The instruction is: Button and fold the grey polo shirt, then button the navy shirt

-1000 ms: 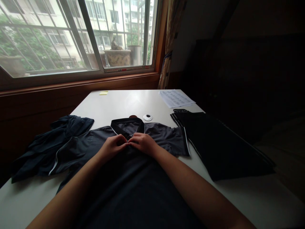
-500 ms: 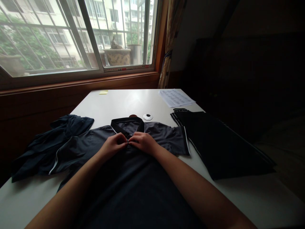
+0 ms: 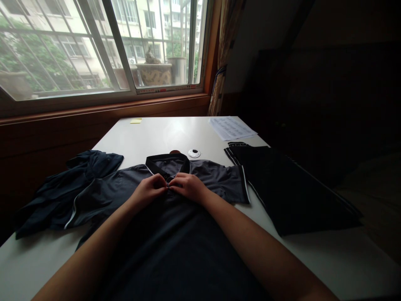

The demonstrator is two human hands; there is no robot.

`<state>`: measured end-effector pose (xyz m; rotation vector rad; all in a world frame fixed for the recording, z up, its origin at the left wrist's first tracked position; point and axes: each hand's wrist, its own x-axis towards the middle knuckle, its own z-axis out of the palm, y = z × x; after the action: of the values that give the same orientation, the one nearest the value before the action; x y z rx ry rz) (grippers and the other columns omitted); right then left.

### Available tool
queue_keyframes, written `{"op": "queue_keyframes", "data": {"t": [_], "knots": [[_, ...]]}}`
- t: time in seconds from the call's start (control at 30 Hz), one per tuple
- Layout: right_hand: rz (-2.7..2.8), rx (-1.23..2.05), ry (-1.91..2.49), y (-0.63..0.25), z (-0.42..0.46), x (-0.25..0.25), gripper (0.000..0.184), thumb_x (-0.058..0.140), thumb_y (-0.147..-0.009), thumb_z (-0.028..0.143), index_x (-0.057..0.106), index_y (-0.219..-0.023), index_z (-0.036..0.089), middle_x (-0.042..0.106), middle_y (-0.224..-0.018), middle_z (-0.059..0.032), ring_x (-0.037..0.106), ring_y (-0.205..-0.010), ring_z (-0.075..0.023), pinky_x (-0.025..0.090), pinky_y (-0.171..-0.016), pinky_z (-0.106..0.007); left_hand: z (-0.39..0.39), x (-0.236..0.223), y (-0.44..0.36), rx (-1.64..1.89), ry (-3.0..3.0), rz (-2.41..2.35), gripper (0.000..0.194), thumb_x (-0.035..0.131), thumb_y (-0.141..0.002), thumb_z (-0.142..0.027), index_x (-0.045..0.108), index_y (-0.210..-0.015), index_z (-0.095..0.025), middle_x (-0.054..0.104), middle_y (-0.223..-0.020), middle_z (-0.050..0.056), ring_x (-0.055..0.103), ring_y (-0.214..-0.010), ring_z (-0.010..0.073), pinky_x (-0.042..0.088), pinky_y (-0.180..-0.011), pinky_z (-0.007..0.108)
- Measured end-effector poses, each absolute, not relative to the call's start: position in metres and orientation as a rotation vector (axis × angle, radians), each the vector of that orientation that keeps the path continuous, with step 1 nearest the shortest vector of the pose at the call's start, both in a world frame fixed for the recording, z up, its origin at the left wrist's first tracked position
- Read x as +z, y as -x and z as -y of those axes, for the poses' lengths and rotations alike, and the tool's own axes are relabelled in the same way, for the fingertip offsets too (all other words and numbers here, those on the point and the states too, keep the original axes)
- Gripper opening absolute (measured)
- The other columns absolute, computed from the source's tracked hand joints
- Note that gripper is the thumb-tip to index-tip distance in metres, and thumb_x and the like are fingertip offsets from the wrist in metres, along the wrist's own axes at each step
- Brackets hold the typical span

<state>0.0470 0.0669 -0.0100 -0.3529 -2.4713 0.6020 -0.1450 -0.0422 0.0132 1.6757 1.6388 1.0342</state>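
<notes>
A dark grey polo shirt (image 3: 188, 234) with a black collar lies spread face up on the white table, collar toward the window. My left hand (image 3: 150, 186) pinches the shirt's placket just below the collar. Fingertip to fingertip with it, my right hand (image 3: 189, 186) pinches the same strip of cloth from the other side. A button may sit between the fingers, but they hide it. Both short sleeves with white-edged cuffs stretch out to the sides.
A crumpled dark garment (image 3: 90, 167) lies at the left, against the shirt's sleeve. Folded black trousers or similar cloth (image 3: 291, 192) lie at the right. Beyond the collar are a white round object (image 3: 194, 153) and a brown disc (image 3: 174, 152). Papers (image 3: 232, 128) and a yellow note (image 3: 135, 121) lie farther back.
</notes>
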Motion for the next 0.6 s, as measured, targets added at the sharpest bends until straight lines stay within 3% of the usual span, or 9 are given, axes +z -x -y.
{"op": "queue_keyframes", "data": {"t": [0.6], "knots": [[2.479, 0.588, 0.364, -0.0477, -0.066, -0.0094, 0.012, 0.069, -0.091, 0.028, 0.076, -0.099, 0.022, 0.07, -0.096, -0.0039, 0.068, -0.086, -0.0155, 0.051, -0.08, -0.024, 0.0418, 0.0113, 0.1457, 1.052, -1.678, -1.607, 0.015, 0.07, -0.079, -0.031, 0.065, -0.082, -0.018, 0.069, -0.08, 0.002, 0.062, -0.075, 0.0167, 0.049, -0.069, 0.027]]}}
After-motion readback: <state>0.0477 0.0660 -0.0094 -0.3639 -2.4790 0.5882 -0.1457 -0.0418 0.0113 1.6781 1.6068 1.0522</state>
